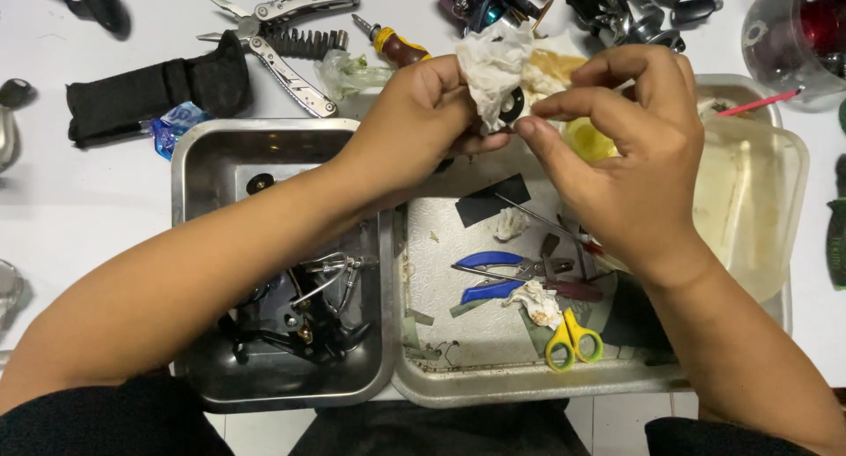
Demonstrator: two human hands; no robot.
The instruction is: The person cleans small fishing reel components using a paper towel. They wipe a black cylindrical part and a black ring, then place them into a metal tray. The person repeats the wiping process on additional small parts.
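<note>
Above the far edge of the two metal trays, a small black ring-shaped part sits wrapped in a crumpled white tissue. The left hand has its fingers closed around the tissue and the part. The right hand meets it from three o'clock, thumb and forefinger pinched together at the part's edge.

At six o'clock below the hands, the larger steel tray holds blue-handled pliers, yellow scissors, a black patch and scraps of tissue. At seven o'clock, the smaller steel tray holds dark metal reel parts. At three o'clock lies a clear plastic lid. At eleven o'clock on the white table rest a folding multi-tool, a black pouch and a yellow-handled screwdriver.
</note>
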